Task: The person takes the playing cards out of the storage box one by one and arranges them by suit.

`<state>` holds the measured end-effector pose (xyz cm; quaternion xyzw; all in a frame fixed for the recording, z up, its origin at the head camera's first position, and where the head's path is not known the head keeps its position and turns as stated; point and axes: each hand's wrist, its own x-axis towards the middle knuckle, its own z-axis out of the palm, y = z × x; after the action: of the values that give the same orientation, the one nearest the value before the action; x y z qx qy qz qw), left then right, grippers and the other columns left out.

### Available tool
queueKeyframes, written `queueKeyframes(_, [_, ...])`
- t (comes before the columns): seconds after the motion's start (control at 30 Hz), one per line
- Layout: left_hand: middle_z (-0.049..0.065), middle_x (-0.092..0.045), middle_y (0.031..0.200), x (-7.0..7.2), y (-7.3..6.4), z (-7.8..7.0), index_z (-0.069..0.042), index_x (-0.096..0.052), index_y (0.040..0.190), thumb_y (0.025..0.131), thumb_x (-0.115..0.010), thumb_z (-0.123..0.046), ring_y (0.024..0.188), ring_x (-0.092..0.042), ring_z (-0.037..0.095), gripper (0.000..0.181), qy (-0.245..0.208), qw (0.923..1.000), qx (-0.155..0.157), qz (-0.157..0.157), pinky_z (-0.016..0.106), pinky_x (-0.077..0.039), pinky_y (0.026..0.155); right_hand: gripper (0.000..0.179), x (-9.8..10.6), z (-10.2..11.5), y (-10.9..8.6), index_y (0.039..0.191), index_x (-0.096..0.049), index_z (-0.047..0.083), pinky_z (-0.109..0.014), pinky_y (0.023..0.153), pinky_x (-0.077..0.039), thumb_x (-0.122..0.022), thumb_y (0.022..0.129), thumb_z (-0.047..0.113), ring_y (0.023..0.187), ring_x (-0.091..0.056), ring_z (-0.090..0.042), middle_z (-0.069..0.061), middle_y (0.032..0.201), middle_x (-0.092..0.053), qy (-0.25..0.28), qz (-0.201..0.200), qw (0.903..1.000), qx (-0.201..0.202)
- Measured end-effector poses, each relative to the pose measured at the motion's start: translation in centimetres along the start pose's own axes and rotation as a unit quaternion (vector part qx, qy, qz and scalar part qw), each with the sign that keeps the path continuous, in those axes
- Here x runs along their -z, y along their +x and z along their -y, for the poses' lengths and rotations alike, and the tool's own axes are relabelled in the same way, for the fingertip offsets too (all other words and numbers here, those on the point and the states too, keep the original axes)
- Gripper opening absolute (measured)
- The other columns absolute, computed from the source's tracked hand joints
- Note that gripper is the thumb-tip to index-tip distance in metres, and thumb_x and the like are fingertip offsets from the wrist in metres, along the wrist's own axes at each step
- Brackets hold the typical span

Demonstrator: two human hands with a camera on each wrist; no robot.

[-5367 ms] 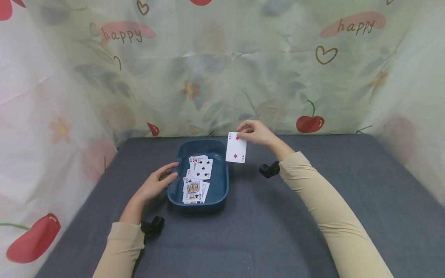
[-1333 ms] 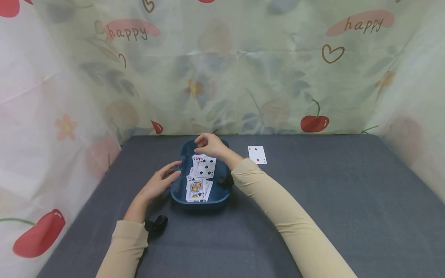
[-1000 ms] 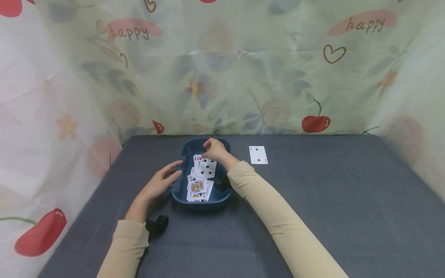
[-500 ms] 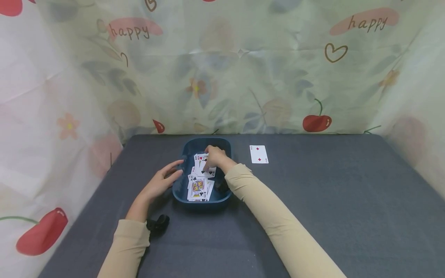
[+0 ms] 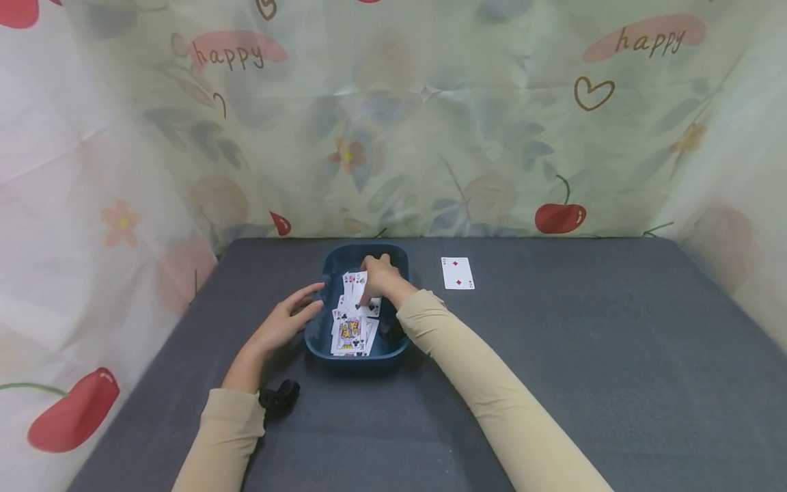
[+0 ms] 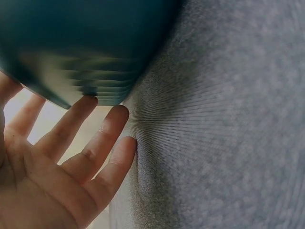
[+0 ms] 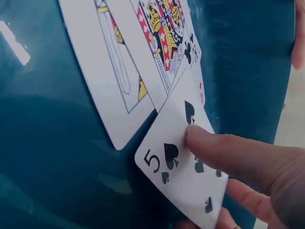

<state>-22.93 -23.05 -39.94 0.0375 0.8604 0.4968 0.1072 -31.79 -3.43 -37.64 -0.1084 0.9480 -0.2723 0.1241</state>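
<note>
A dark blue plastic bin [image 5: 359, 358] holds several playing cards. Inside it, my right hand [image 5: 382, 280] pinches the five of spades [image 7: 183, 160], thumb on its face and fingers at its edge and behind it. The king of clubs [image 5: 350, 333] lies face up at the near end of the bin, over other cards. My left hand [image 5: 279, 328] rests at the bin's left side with relaxed fingers. In the left wrist view its fingertips [image 6: 90, 102] lie at the ribbed outer wall. To the right of the bin lies the two of diamonds [image 5: 458, 273], face up.
Dark grey cloth [image 5: 553, 342] covers the table. A patterned curtain [image 5: 399, 137] hangs behind it and at both sides. Black wrist cameras sit on both wrists; the left one [image 5: 279, 396] is near the bin's front left.
The two of diamonds went from my right hand onto the table. My right hand then came into the bin and took hold of the five of spades, which has shifted slightly. My left hand stayed put.
</note>
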Motion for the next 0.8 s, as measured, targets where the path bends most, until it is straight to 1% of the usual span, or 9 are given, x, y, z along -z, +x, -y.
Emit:
queueKeyframes(0.1, [0.015, -0.023, 0.154, 0.0, 0.0, 0.0, -0.028, -0.03, 0.146, 0.097, -0.046, -0.04, 0.139, -0.029, 0.038, 0.053, -0.001, 1.0, -0.001, 0.002, 0.055, -0.034, 0.107, 0.066, 0.2, 0.1, -0.1, 0.128, -0.049, 0.008, -0.04, 0.093, -0.047, -0.079, 0.069, 0.005, 0.108, -0.049, -0.031, -0.019, 0.13, -0.039, 0.024, -0.005, 0.9997, 0.01])
queueKeyframes(0.27, [0.015, -0.023, 0.154, 0.0, -0.1, 0.0, -0.029, -0.03, 0.146, 0.097, -0.046, -0.041, 0.139, -0.029, 0.037, 0.053, 0.0, 1.0, 0.004, 0.001, 0.055, -0.034, 0.107, 0.06, 1.4, 0.3, -0.3, 0.127, -0.049, 0.006, -0.036, 0.091, -0.05, -0.073, 0.073, 0.0, 0.109, -0.053, -0.028, -0.017, 0.124, -0.053, 0.046, -0.004, 0.998, 0.044])
queueKeyframes(0.37, [0.016, -0.023, 0.154, 0.0, -0.1, 0.0, -0.029, -0.03, 0.146, 0.096, -0.046, -0.043, 0.138, -0.03, 0.037, 0.054, 0.002, 1.0, 0.009, 0.001, 0.055, -0.035, 0.107, 0.054, 2.3, 0.4, -0.5, 0.127, -0.049, 0.005, -0.035, 0.087, -0.052, -0.07, 0.077, 0.003, 0.105, -0.058, -0.028, -0.016, 0.122, -0.057, 0.054, 0.004, 0.9968, 0.059])
queueKeyframes(0.53, [0.016, -0.023, 0.154, 0.0, 0.0, -0.1, -0.03, -0.029, 0.146, 0.094, -0.047, -0.049, 0.138, -0.031, 0.037, 0.058, 0.006, 0.9999, 0.015, 0.001, 0.055, -0.035, 0.106, 0.048, 3.7, 0.4, -0.8, 0.128, -0.051, 0.006, -0.032, 0.079, -0.052, -0.066, 0.082, 0.008, 0.1, -0.059, -0.027, -0.016, 0.121, -0.057, 0.063, 0.007, 0.9952, 0.074])
queueKeyframes(0.7, [0.016, -0.023, 0.154, -0.1, 0.0, -0.2, -0.029, -0.029, 0.146, 0.095, -0.047, -0.046, 0.138, -0.03, 0.038, 0.057, 0.006, 0.9999, 0.014, 0.0, 0.055, -0.035, 0.106, 0.047, 4.9, 0.0, -1.3, 0.128, -0.05, 0.007, -0.027, 0.071, -0.051, -0.064, 0.083, 0.008, 0.095, -0.063, -0.026, -0.019, 0.114, -0.063, 0.098, 0.0, 0.9912, 0.089])
queueKeyframes(0.8, [0.017, -0.023, 0.154, -0.1, -0.1, -0.2, -0.028, -0.029, 0.146, 0.096, -0.047, -0.044, 0.138, -0.03, 0.038, 0.056, 0.004, 0.9999, 0.009, 0.001, 0.056, -0.034, 0.106, 0.045, 5.6, -0.3, -1.7, 0.127, -0.05, 0.005, -0.022, 0.064, -0.048, -0.064, 0.084, 0.007, 0.084, -0.063, -0.022, -0.021, 0.107, -0.066, 0.125, -0.006, 0.9871, 0.1])
